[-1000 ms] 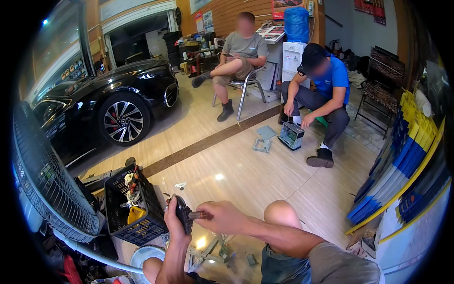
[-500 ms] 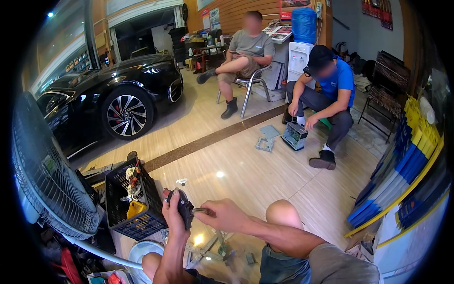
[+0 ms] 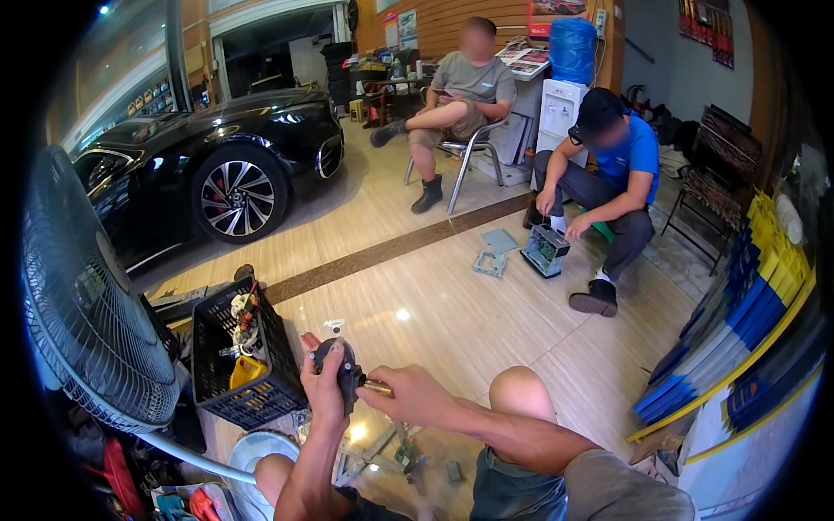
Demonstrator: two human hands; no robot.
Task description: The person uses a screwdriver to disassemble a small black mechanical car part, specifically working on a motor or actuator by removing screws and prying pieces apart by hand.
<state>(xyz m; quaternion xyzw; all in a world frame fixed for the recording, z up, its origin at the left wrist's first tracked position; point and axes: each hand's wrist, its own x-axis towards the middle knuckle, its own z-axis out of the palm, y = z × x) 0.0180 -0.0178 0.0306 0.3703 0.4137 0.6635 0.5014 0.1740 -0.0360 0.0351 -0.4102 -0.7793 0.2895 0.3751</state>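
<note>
1. your left forearm rises steeply from the lower edge, with the left hand (image 3: 325, 396) upright at its top, thumb pointing up along the black part (image 3: 347, 372).
2. that hand is closed around the part, keeping it clear of the floor (image 3: 452, 334), just left of your other hand; a reddish piece (image 3: 310, 339) sticks out past its far side, and you cannot tell from here whether it is joined on.
3. your right arm comes in from the lower right, bent at the elbow, its forearm slanting up and leftward past your bare knee (image 3: 521, 392).
4. your right hand (image 3: 412, 396) has its back turned up and its fingers curled in, gripping a slim metallic tool (image 3: 377, 387) that points left at the part's right side; whether its tip is seated there is too small to tell.
5. the two hands are near each other, the tool bridging the gap between them.
6. left of them stands a black crate (image 3: 252, 406); metal pieces (image 3: 372, 455) lie on the floor below.
</note>
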